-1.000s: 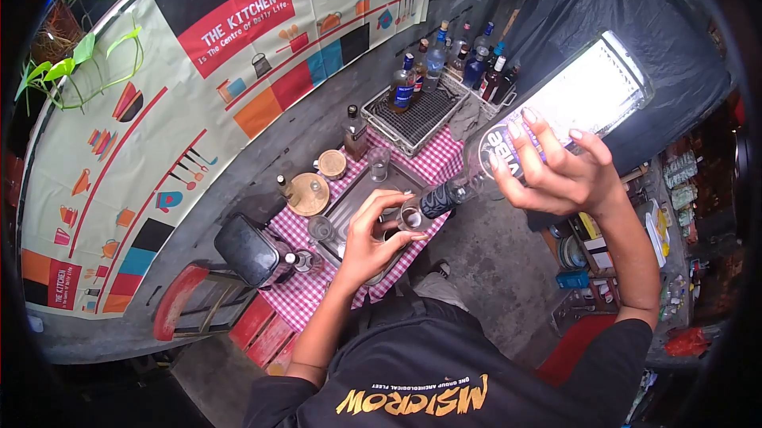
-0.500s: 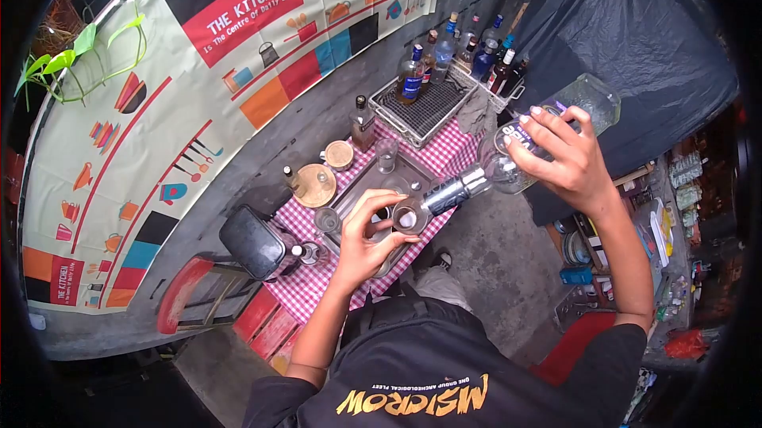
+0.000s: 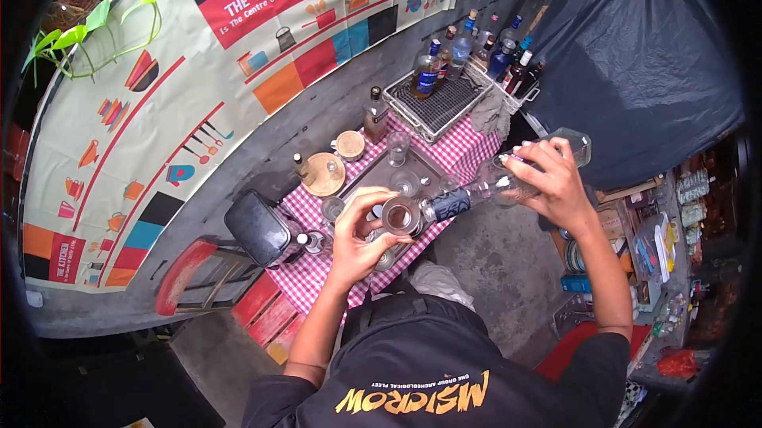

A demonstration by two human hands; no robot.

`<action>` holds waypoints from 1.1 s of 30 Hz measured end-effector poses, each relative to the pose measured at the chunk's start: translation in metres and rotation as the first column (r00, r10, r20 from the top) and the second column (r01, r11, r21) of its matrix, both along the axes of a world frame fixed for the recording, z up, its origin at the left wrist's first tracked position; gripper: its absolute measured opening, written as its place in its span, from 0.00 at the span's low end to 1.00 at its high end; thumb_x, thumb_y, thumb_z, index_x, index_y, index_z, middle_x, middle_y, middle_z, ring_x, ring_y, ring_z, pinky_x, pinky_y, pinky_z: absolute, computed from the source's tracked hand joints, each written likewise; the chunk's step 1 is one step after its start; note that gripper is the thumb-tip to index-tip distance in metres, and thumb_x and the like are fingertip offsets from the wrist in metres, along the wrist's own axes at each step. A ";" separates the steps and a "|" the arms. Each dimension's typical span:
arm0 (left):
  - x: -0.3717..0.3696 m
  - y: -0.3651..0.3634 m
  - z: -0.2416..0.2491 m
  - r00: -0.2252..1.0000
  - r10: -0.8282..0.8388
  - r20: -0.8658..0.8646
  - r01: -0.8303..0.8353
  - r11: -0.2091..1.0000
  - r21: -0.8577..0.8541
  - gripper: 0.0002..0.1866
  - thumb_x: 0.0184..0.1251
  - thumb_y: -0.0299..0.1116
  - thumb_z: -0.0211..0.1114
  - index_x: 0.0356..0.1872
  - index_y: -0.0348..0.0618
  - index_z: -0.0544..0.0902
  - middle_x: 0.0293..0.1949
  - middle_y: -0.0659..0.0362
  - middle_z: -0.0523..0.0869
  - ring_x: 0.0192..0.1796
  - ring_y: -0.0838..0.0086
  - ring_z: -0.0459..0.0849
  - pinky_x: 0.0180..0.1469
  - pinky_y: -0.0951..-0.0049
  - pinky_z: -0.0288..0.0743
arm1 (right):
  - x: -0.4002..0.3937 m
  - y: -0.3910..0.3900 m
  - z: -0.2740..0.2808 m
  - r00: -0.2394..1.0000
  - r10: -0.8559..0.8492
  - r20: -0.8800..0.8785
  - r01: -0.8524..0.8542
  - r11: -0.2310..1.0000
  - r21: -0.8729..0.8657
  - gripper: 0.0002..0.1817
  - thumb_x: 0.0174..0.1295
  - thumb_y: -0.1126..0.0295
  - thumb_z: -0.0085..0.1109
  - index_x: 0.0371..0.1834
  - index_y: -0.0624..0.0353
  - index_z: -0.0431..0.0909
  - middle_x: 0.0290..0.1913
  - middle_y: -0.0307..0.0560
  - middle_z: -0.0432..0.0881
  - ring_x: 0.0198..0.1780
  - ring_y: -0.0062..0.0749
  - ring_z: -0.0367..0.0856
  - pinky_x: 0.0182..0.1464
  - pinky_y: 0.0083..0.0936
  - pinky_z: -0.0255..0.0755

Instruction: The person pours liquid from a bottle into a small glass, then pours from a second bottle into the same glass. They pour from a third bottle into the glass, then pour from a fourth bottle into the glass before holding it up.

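Note:
My left hand [image 3: 359, 236] grips a small round jigger [image 3: 403, 216] by its side, thumb and fingers curled around it, its opening facing up. In my right hand [image 3: 553, 178] is a clear glass bottle [image 3: 502, 182], held around its body and tipped nearly on its side. The bottle's neck, with a dark patterned band [image 3: 451, 204], points left and its mouth is right at the jigger's rim. Below the hands, a grey tray [image 3: 429, 170] holds clear glasses, among them a tall glass [image 3: 398, 148].
A checkered tablecloth [image 3: 464, 142] covers the table. At its back stand a wire rack [image 3: 431, 133] and several liquor bottles [image 3: 426, 71]. A round wooden board [image 3: 325, 175], a lidded mug [image 3: 349, 145] and a black bin [image 3: 258, 230] are on the left. Loaded shelves [image 3: 619, 222] stand at right.
My right hand has lowered the bottle's base and turned the bottle, so its printed label no longer faces up. The jigger in my left hand has shifted slightly left. The view has shifted a little.

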State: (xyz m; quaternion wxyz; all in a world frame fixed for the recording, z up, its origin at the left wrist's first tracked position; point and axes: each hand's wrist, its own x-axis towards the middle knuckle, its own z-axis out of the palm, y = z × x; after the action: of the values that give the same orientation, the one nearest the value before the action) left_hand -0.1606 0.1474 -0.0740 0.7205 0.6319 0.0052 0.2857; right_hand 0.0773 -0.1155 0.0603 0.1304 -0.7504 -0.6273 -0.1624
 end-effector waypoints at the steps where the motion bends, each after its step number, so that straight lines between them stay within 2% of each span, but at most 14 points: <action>1: -0.003 0.001 0.000 1.000 0.012 -0.015 -0.012 1.000 -0.012 0.35 0.59 0.19 0.86 0.69 0.36 0.82 0.67 0.52 0.80 0.72 0.64 0.84 0.74 0.59 0.84 | -0.001 0.002 -0.005 1.000 0.000 -0.030 0.000 1.000 0.006 0.30 0.56 0.58 0.84 0.63 0.50 0.90 0.53 0.43 0.88 0.54 0.41 0.86 0.63 0.43 0.70; 2: -0.005 0.001 -0.001 0.999 0.024 -0.030 -0.025 0.999 -0.024 0.37 0.57 0.19 0.87 0.70 0.35 0.81 0.67 0.52 0.80 0.72 0.64 0.83 0.76 0.60 0.80 | -0.002 0.004 -0.010 0.998 0.001 -0.061 0.000 1.000 0.013 0.30 0.55 0.58 0.84 0.63 0.50 0.90 0.52 0.43 0.88 0.54 0.41 0.86 0.63 0.43 0.70; 5: -0.012 0.007 -0.005 0.998 0.059 0.010 -0.059 0.998 0.021 0.33 0.62 0.14 0.80 0.70 0.35 0.82 0.70 0.51 0.78 0.74 0.62 0.83 0.73 0.56 0.90 | 0.002 0.007 -0.036 0.967 -0.008 -0.255 0.033 0.995 0.096 0.33 0.51 0.61 0.88 0.62 0.56 0.87 0.53 0.44 0.89 0.55 0.43 0.87 0.63 0.41 0.72; 7: -0.017 0.009 -0.005 0.996 0.082 -0.021 -0.082 0.996 0.018 0.33 0.61 0.14 0.80 0.70 0.35 0.82 0.70 0.51 0.78 0.74 0.62 0.83 0.73 0.56 0.90 | 0.000 0.011 -0.053 0.922 -0.031 -0.386 0.099 0.983 0.157 0.34 0.49 0.64 0.90 0.60 0.59 0.86 0.53 0.46 0.90 0.55 0.44 0.88 0.62 0.40 0.76; 10: -0.023 0.012 -0.011 0.991 0.119 -0.068 -0.118 0.993 0.015 0.33 0.61 0.13 0.80 0.70 0.35 0.82 0.70 0.52 0.78 0.75 0.61 0.83 0.74 0.55 0.89 | -0.012 0.022 -0.066 0.773 -0.027 -0.634 0.221 0.948 0.229 0.33 0.51 0.63 0.92 0.59 0.60 0.86 0.52 0.49 0.91 0.54 0.43 0.90 0.61 0.39 0.80; 12: -0.027 0.018 -0.016 0.986 0.138 -0.090 -0.136 0.990 0.030 0.34 0.61 0.13 0.80 0.70 0.35 0.82 0.70 0.52 0.78 0.75 0.62 0.83 0.74 0.55 0.89 | -0.011 0.028 -0.080 0.723 0.000 -0.691 0.235 0.940 0.246 0.35 0.52 0.63 0.93 0.61 0.62 0.84 0.51 0.50 0.91 0.54 0.37 0.90 0.61 0.37 0.82; 15: -0.036 0.023 -0.018 0.975 0.167 -0.145 -0.168 0.986 0.008 0.35 0.60 0.13 0.82 0.70 0.36 0.81 0.67 0.54 0.79 0.73 0.65 0.83 0.73 0.61 0.88 | -0.014 0.043 -0.109 0.543 0.099 -0.834 0.267 0.921 0.283 0.37 0.52 0.64 0.93 0.62 0.64 0.81 0.51 0.49 0.92 0.55 0.32 0.90 0.62 0.36 0.82; 19: -0.044 0.030 -0.020 0.962 0.217 -0.168 -0.219 0.976 0.005 0.35 0.62 0.15 0.83 0.70 0.36 0.80 0.65 0.55 0.80 0.71 0.65 0.84 0.71 0.63 0.90 | -0.031 0.066 -0.131 0.362 0.155 -0.919 0.293 0.917 0.270 0.35 0.53 0.66 0.93 0.61 0.64 0.82 0.50 0.48 0.93 0.52 0.31 0.91 0.60 0.34 0.84; 22: -0.051 0.034 -0.027 0.950 0.254 -0.182 -0.258 0.966 0.001 0.34 0.63 0.17 0.84 0.70 0.36 0.80 0.65 0.54 0.80 0.69 0.65 0.86 0.71 0.62 0.89 | -0.038 0.076 -0.161 0.406 0.098 -0.908 0.248 0.945 0.213 0.34 0.53 0.66 0.93 0.60 0.64 0.83 0.48 0.47 0.94 0.50 0.31 0.93 0.58 0.34 0.85; 26: -0.059 0.037 -0.024 0.935 0.292 -0.202 -0.295 0.955 0.015 0.33 0.64 0.18 0.84 0.69 0.35 0.81 0.65 0.54 0.82 0.68 0.65 0.87 0.72 0.62 0.88 | -0.056 0.101 -0.170 0.354 0.174 -0.919 0.209 0.943 0.259 0.33 0.53 0.67 0.93 0.59 0.62 0.84 0.48 0.48 0.95 0.53 0.33 0.95 0.58 0.36 0.87; 27: -0.062 0.038 -0.024 0.928 0.300 -0.221 -0.304 0.953 0.015 0.32 0.64 0.18 0.84 0.69 0.35 0.81 0.64 0.54 0.82 0.68 0.65 0.88 0.72 0.62 0.88 | -0.060 0.104 -0.167 0.411 0.134 -0.902 0.169 0.961 0.220 0.33 0.53 0.69 0.92 0.60 0.62 0.83 0.52 0.49 0.95 0.56 0.33 0.95 0.61 0.37 0.87; 30: -0.069 0.040 -0.027 0.916 0.315 -0.247 -0.324 0.946 0.008 0.32 0.64 0.18 0.84 0.68 0.35 0.82 0.65 0.54 0.83 0.69 0.64 0.88 0.73 0.61 0.87 | -0.069 0.122 -0.184 0.362 0.216 -0.907 0.082 0.962 0.262 0.33 0.54 0.71 0.92 0.61 0.62 0.83 0.56 0.49 0.95 0.58 0.35 0.94 0.64 0.37 0.86; 31: -0.071 0.040 -0.027 0.911 0.324 -0.255 -0.331 0.944 0.018 0.32 0.64 0.18 0.84 0.68 0.35 0.82 0.65 0.54 0.83 0.69 0.64 0.88 0.73 0.61 0.87 | -0.075 0.127 -0.190 0.325 0.223 -0.919 0.071 0.963 0.259 0.33 0.54 0.71 0.91 0.62 0.62 0.83 0.60 0.51 0.93 0.63 0.38 0.93 0.68 0.38 0.84; 33: -0.076 0.041 -0.029 0.901 0.338 -0.272 -0.343 0.939 0.031 0.32 0.64 0.19 0.85 0.69 0.35 0.82 0.66 0.54 0.83 0.70 0.63 0.88 0.74 0.60 0.87 | -0.083 0.138 -0.199 0.353 0.251 -0.901 0.029 0.960 0.278 0.34 0.53 0.71 0.91 0.63 0.62 0.83 0.61 0.51 0.92 0.65 0.39 0.91 0.69 0.38 0.83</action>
State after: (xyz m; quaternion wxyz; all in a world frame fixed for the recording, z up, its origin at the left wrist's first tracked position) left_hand -0.2363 0.1882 -0.1032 0.6574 0.6479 0.2175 0.3173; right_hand -0.0060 0.0225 -0.1383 0.5641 -0.6430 -0.4675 0.2230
